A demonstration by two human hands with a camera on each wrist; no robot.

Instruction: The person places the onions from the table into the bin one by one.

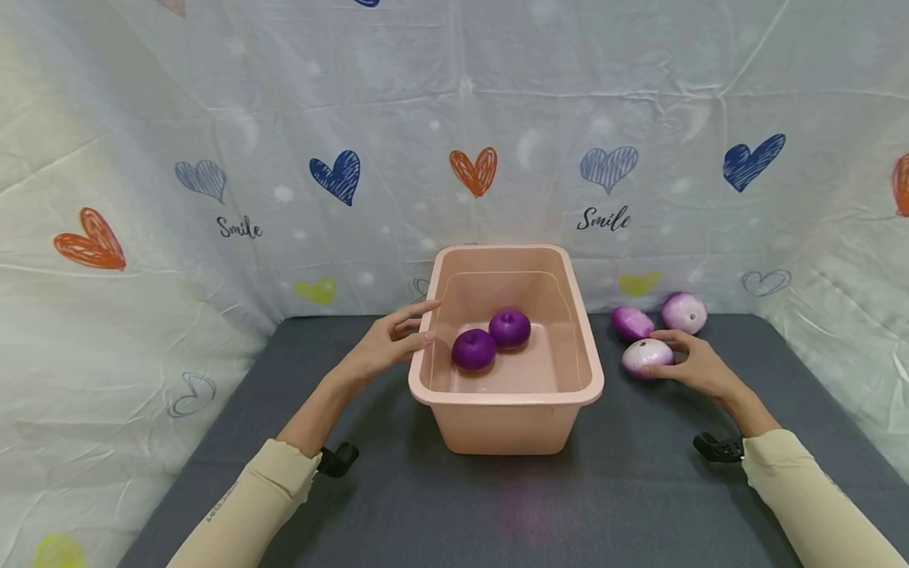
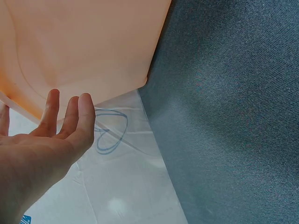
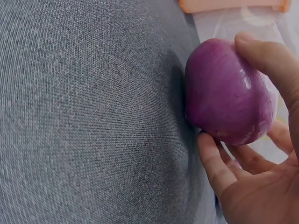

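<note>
A pale pink plastic tub (image 1: 507, 430) stands at the middle of the table, with two dark purple, round onions (image 1: 510, 328) inside. My left hand (image 1: 390, 341) is at the tub's left rim, its fingers loosely extended; in the left wrist view the fingers (image 2: 86, 109) show beside the tub's outer wall (image 2: 93, 46). On the right, my right hand (image 1: 692, 364) holds a red onion (image 1: 645, 356) between thumb and fingers. In the right wrist view this onion (image 3: 226, 91) is close to the table, the thumb on one side and fingers on the other.
Two more red onions lie just behind the held one: a purple one (image 1: 631, 323) and a paler one (image 1: 684, 313). The grey table (image 1: 454, 505) ends at a white curtain (image 1: 398, 229) printed with hearts, close behind the tub.
</note>
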